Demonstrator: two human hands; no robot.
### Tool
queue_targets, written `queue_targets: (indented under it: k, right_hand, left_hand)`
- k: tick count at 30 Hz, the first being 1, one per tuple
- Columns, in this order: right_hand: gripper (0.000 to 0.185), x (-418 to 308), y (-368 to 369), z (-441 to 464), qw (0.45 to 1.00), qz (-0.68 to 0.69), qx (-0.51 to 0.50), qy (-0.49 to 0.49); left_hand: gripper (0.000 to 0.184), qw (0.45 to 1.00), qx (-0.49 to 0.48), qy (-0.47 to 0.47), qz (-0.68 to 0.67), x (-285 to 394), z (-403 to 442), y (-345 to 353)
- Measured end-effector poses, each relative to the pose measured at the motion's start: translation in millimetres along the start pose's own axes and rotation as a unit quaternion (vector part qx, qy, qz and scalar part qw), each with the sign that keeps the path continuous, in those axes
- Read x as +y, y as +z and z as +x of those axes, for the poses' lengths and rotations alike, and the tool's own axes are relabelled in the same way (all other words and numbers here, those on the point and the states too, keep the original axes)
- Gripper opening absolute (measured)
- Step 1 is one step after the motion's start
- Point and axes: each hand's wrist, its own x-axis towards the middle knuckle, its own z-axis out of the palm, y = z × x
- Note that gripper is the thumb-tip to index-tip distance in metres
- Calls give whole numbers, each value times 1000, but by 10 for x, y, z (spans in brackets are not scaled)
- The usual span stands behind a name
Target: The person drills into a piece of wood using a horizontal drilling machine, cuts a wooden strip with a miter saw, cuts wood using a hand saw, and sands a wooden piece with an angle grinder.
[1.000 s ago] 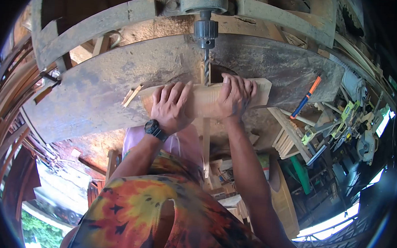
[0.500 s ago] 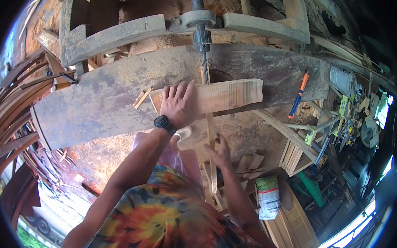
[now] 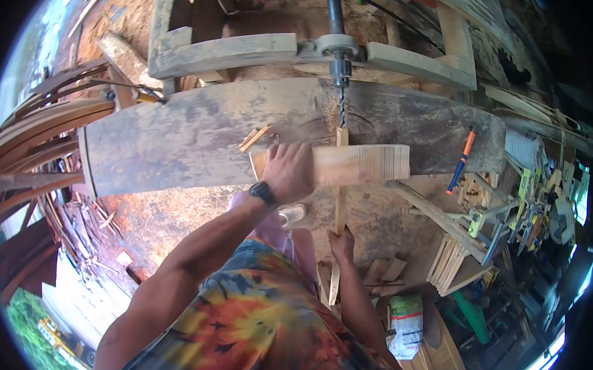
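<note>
My left hand (image 3: 289,171), with a black watch at the wrist, is wrapped over the left part of a pale wooden block (image 3: 363,164). The block lies near the front edge of a long worn board (image 3: 199,134). My right hand (image 3: 341,245) grips a thin wooden strip (image 3: 340,210) below the board; the strip runs up under the block and shows again behind it. A drill bit (image 3: 342,107) in a chuck (image 3: 340,69) points down at the strip's far end, behind the block. Whether bit and strip touch, I cannot tell.
Small wood pieces (image 3: 254,137) lie on the board's left half. An orange and blue pen-like tool (image 3: 461,162) rests at its right. Wooden frame beams (image 3: 229,55) stand behind. Tools hang at the far right, and a printed bag (image 3: 406,329) sits below.
My right hand has left the block and moved down to take hold of the strip. My left hand stays on the block, which has moved off the bit toward me.
</note>
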Motion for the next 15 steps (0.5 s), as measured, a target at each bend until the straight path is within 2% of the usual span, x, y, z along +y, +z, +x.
queue_targets:
  k: [2,4,8,9,10,11,12,14,15]
  right_hand:
    - [37,344,45,-226,996,84,-3,30]
    - [37,91,-228,-572,988,73,-43,129]
    - [37,1124,-116,-963,998,-17,-10,65]
    - [41,985,-250,-1076,992,29,-54,114]
    - [41,1653,2,-1049,990,-111,-22,87]
    - [40,2299,191,-1062,985,-162,-3,-63]
    - [41,2389,138,-1009,998,-67,2,-17]
    - [45,1877,-69,-1115,999,-49,-1,18]
    - [45,1647,-82,-1019,999,-24,22,-3]
  left_hand:
    - [94,1000,21,-5,-20,-50,-278,-246]
    - [101,999,40,-25,-17,-257,-600,-435]
    - [102,989,121,-81,35,-689,-1136,-771]
    - [107,983,138,-113,49,-806,-1268,-815]
    - [112,977,133,-150,70,-981,-1395,-827]
    - [117,968,146,-174,105,-1198,-1510,-778]
    - [117,961,168,-182,122,-1335,-1567,-801]
    - [114,943,207,-219,139,-1691,-1650,-711]
    - [112,932,212,-265,125,-1733,-1644,-736]
